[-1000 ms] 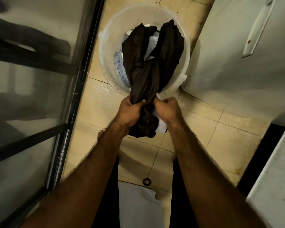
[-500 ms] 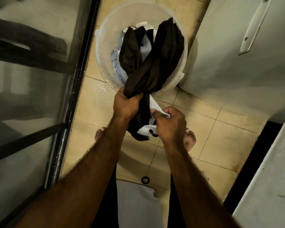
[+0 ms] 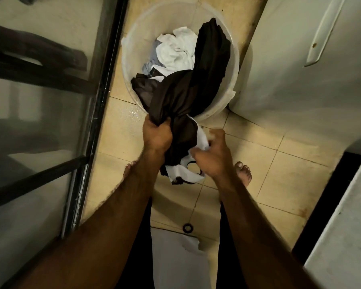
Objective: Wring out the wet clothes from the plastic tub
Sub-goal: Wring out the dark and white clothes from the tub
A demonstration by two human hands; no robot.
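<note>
Your left hand grips the dark garment trailing from the tub. Your right hand clutches its white-lined lower end.

Dim, warm yellowish light; a wet patch glints on the tiled floor beside the plastic tub. The right hand is motion-blurred (fingers smeared). Wide-angle distortion bows the door frame; the dark garment shows few folds.

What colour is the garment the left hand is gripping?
Dark brown, near black; the garment shows best in the head view, held by the left hand.
</note>
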